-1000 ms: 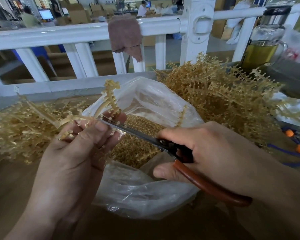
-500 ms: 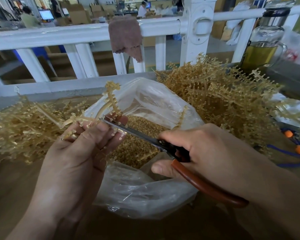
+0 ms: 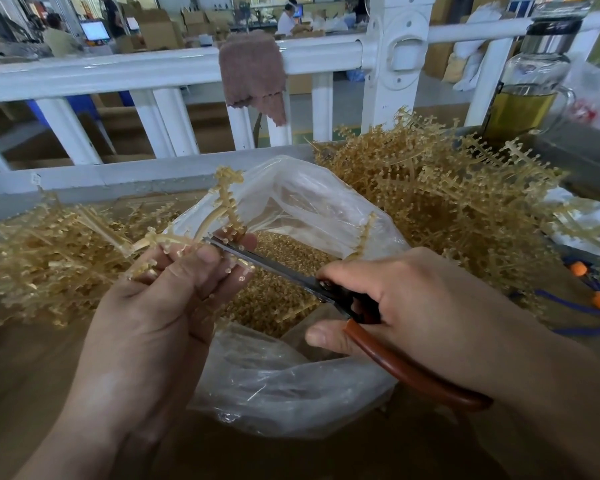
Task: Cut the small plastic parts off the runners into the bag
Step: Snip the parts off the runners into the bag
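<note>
Item: runner (image 3: 222,206), pinched in left hand (image 3: 146,306) over the clear plastic bag (image 3: 291,375) at the worktop's near middle. Right hand (image 3: 413,306) grips scissors (image 3: 278,268), blades at the runner. Bag partly filled with cut parts (image 3: 278,306); large heap of uncut runners (image 3: 440,202) at the far right edge remains.

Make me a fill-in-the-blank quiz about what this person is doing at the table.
1. The left hand grips a runner ____ the open bag.
2. The right hand holds the scissors by their ____.
3. A cloth hangs over the ____ railing.
4. The glass bottle contains ____ liquid.

Missing words: above; handles; white; yellow.
</note>
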